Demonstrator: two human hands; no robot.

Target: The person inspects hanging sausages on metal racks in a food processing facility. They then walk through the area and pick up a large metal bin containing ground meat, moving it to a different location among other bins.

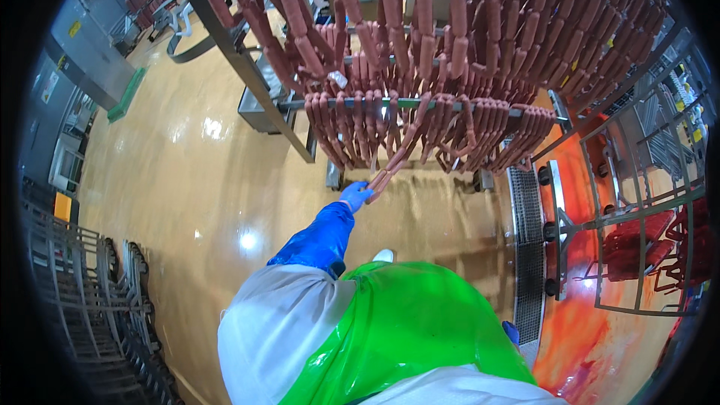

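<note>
Presently gripping the lower end of a sausage string in the left hand, with blue-gloved fingers closed around the links. Reaching forward with the left arm, clad in a blue sleeve next to the glove and in white cloth nearer the shoulder. Drawn out at a slant from the lower row of hanging sausages, running down and leftward to the fingers. Hanging together over a metal rod, beneath a larger mass of upper sausages on the same tall rack. Hard to make out the right hand, apparently showing only as a small blue patch at the right edge of the green apron; no telling from this view whether closed, spread or holding anything. Just beyond the apron, a glimpse of a white shoe on the shiny tan floor. To the right, along a drain grate, reddish-orange light over the floor near a wheeled metal frame. At the lower left, well apart from the left hand, a cluster of metal carts.
</note>
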